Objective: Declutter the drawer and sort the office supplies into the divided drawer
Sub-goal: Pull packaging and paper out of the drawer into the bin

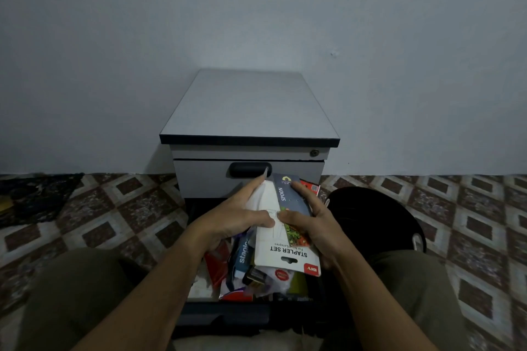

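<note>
Both my hands hold a stack of packages above the open lower drawer (pixel 199 291). My left hand (pixel 236 216) grips the left side of a white "STAPLER SET" card (pixel 285 253). My right hand (pixel 310 219) grips the right side of the stack, over a grey "SPOON" package (pixel 288 194) with a red pack (pixel 312 186) behind it. Below the stack, the drawer holds a blue staples pack (pixel 242 256), a red packet (pixel 218 262) and other loose packs. The upper drawer (pixel 299 174) of the grey cabinet is closed.
The cabinet (pixel 251 105) stands against a pale wall on a patterned tile floor (pixel 470 222). A round black object (pixel 379 216) sits to the right of the drawer. Dark cloth (pixel 34 196) lies at the far left. My knees flank the open drawer.
</note>
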`<state>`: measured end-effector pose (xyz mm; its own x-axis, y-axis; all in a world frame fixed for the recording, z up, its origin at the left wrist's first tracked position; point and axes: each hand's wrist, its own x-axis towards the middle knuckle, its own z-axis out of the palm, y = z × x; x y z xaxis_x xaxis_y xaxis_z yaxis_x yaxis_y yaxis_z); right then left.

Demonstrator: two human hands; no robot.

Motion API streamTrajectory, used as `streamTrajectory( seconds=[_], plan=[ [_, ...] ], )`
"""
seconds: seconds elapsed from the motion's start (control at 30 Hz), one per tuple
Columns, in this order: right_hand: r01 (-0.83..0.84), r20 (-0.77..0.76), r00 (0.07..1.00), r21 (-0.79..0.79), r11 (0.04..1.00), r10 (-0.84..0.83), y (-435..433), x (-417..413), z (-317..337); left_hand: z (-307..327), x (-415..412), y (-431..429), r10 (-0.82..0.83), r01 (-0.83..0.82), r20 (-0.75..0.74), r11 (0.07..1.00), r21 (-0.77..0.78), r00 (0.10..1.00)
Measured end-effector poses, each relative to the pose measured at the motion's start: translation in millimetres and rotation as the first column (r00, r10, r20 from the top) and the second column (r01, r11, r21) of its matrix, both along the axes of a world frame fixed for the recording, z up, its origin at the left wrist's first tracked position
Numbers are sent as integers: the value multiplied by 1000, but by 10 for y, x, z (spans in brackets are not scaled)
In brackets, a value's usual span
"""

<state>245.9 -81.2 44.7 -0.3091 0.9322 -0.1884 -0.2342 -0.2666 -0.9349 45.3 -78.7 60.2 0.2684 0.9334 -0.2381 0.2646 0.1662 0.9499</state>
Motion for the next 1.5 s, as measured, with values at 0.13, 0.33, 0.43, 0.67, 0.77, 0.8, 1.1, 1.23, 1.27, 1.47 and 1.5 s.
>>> streamTrajectory(
  seconds=[0.13,0.33,0.43,0.67,0.77,0.8,1.1,1.23,1.27,1.47,1.5],
  plan=[
    [4,10,1000,-2,1000,-4,-69,80,46,15,83,-28,-11,11,4,1000,-4,1000],
    [64,74,995,39,997,-66,-34,347,275,229,361,124,-53,54,-45,998,20,998],
    [106,116,987,44,993,-111,40,540,399,354,585,242,-91,91,-23,996,20,996],
    [219,170,960,38,975,-222,191,1069,579,475,1191,632,-197,196,-42,980,-16,980],
    [244,161,957,14,970,-243,248,1315,611,476,1457,786,-240,239,-44,971,-19,970],
    [251,156,956,11,968,-250,271,1395,616,467,1545,831,-248,247,-38,969,-19,968],
    [355,163,924,-22,935,-347,727,2003,380,228,2228,1368,-298,298,-9,954,-29,954],
    [357,171,924,-76,931,-341,956,2176,177,-68,2427,1671,-284,282,-44,958,-48,958],
    [353,179,926,-92,931,-334,1008,2209,100,-159,2455,1733,-284,281,-54,958,-59,957],
    [349,239,925,-227,909,-295,1277,2320,-577,-778,2572,1850,-291,282,-12,934,-219,957],
    [350,234,927,-254,901,-294,1313,2325,-714,-884,2588,1863,-289,276,-18,929,-246,957]
  ],
)
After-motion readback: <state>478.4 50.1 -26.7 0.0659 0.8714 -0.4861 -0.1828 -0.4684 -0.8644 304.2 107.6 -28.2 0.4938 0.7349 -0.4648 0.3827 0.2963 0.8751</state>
